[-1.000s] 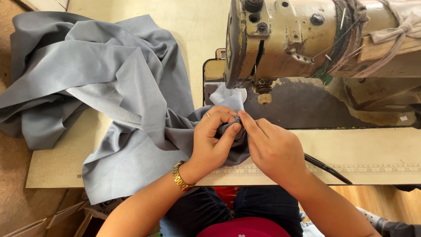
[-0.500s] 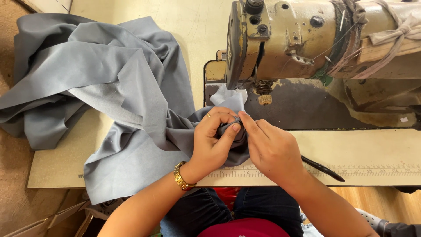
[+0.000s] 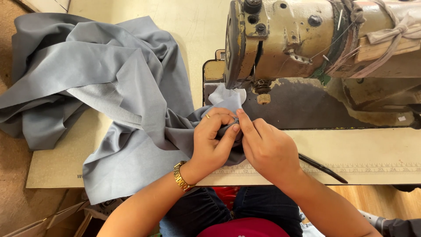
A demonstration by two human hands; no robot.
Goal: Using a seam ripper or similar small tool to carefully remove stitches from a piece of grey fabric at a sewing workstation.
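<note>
Both hands meet just in front of the sewing machine (image 3: 307, 39), working a small bunched edge of the grey fabric (image 3: 109, 87) between them. The left hand (image 3: 212, 140) is curled closed on a fold of the cloth, thumb and fingers pinching it, a gold watch (image 3: 182, 175) on the wrist; the right hand (image 3: 267, 149) presses in from the other side, its fingertips narrowed onto the same fold. The pinched part lies on the bench (image 3: 372, 153) close to the needle area, with a paler corner of the cloth (image 3: 226, 96) already reaching under the machine head (whether it sits under the presser foot cannot be told from here). Most of the fabric is heaped loosely to the left, spilling over the bench's front edge. As a judgement, the work is at the preparing stage: the edge is being folded or aligned by hand, no finished seam can be made out on the visible cloth, and the long heaped portion looks yet to be fed through. A dark slender tool (image 3: 322, 166) lies on the bench near the right wrist, untouched.
</note>
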